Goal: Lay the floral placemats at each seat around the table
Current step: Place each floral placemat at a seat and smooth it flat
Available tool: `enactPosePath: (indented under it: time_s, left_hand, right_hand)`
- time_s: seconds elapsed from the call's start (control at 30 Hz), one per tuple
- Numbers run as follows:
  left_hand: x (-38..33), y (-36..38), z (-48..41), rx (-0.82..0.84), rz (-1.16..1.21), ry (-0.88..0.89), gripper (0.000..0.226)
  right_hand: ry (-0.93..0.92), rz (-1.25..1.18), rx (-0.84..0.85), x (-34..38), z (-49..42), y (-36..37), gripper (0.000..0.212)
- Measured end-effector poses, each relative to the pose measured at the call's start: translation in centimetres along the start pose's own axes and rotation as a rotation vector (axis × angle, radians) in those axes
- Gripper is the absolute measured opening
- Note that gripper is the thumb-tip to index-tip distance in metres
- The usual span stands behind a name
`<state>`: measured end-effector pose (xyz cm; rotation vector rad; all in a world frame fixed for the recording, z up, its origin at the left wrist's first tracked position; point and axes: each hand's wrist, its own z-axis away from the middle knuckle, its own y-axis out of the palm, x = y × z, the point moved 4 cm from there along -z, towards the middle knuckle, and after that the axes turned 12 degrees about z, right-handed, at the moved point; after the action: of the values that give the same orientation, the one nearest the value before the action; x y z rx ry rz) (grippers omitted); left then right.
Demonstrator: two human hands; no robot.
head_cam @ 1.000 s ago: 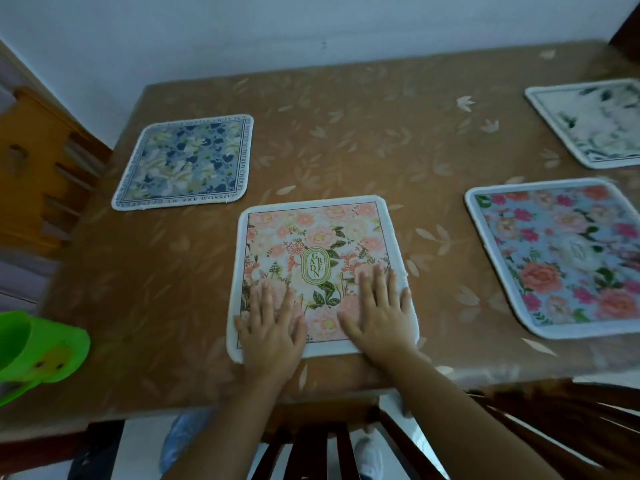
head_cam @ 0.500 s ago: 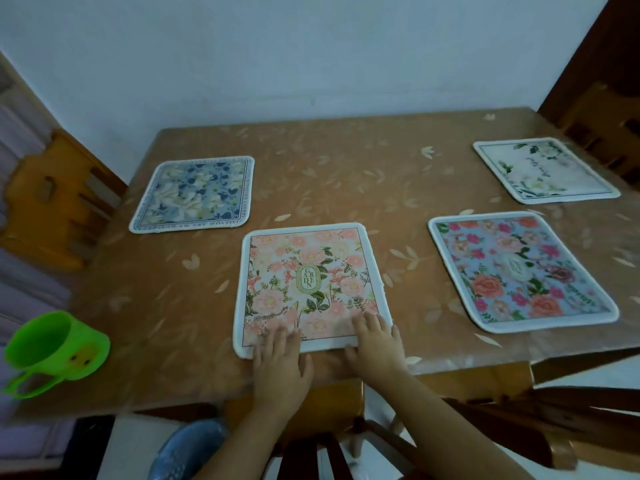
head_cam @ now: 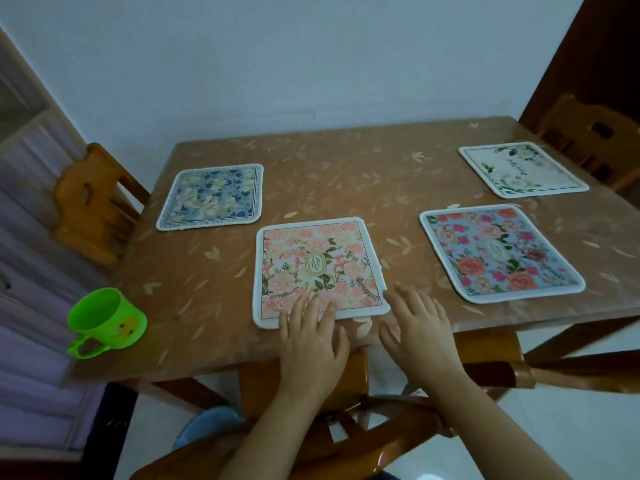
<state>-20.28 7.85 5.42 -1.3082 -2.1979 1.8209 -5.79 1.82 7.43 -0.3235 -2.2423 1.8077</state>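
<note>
Head view: my left hand (head_cam: 311,337) lays straight fingers (head_cam: 313,310) on the near edge of the pink placemat (head_cam: 318,265); my right hand (head_cam: 415,327), fingers apart, sits just beside its near right corner. Dragging back could, I judge, pull it off the slick desk (head_cam: 346,174).
</note>
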Motion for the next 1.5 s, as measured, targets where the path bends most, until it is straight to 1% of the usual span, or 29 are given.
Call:
enactPosePath:
  time_s: [0.27,0.43,0.53,0.6,0.73,0.9,0.97,1.17,1.23,1.37,1.5]
  left_hand:
    - [-2.9,1.1,0.4,-0.002,0.063,0.016,0.034]
    - [-4.8,2.9,-0.8,0.065,0.098,-0.033,0.038]
    - [-6.6,4.4,-2.3,0.073,0.075,-0.006,0.037]
    - [-8.1,5.9,-3.6,0.06,0.054,0.006,0.038]
    - [-11.8,9.8,-6.5,0.07,0.096,-0.053,0.041]
    - [-17.1,15.3,-10.9,0.117,0.094,0.034,0.041]
    - [-18.2,17.2,-12.5,0.133,0.071,0.04,0.042]
    - [-19.5,22.7,-14.5,0.219,0.041,0.007,0.043]
    - [-19.5,24.0,-14.3,0.26,0.042,0.01,0.042]
    - [-19.8,26.7,-14.6,0.318,0.039,0.032,0.039]
    - [-20.3,28.7,-14.8,0.339,0.093,0.084,0.038]
  right_hand:
    - [0.076,0.068,0.007,-2.7,1.4,-1.1,0.048]
    - [0.073,0.009,-0.004,-5.1,0.4,-1.6,0.046]
    - [0.052,-0.021,-0.016,-7.1,-0.7,-1.9,0.046]
    - [0.04,-0.024,-0.02,-9.4,-1.6,-2.3,0.045]
    - [0.047,-0.016,0.001,-15.6,-3.7,-3.0,0.047]
    - [0.002,0.037,0.02,-23.8,-6.2,-3.1,0.049]
    - [-0.006,0.031,0.013,-26.8,-7.2,-2.6,0.048]
    - [-0.053,0.007,0.09,-33.1,-9.5,1.2,0.044]
    - [-0.064,-0.006,0.095,-34.3,-9.8,2.4,0.042]
    - [-0.086,-0.011,0.165,-36.9,-10.3,5.2,0.042]
    - [-0.09,-0.04,0.195,-38.9,-10.2,7.7,0.042]
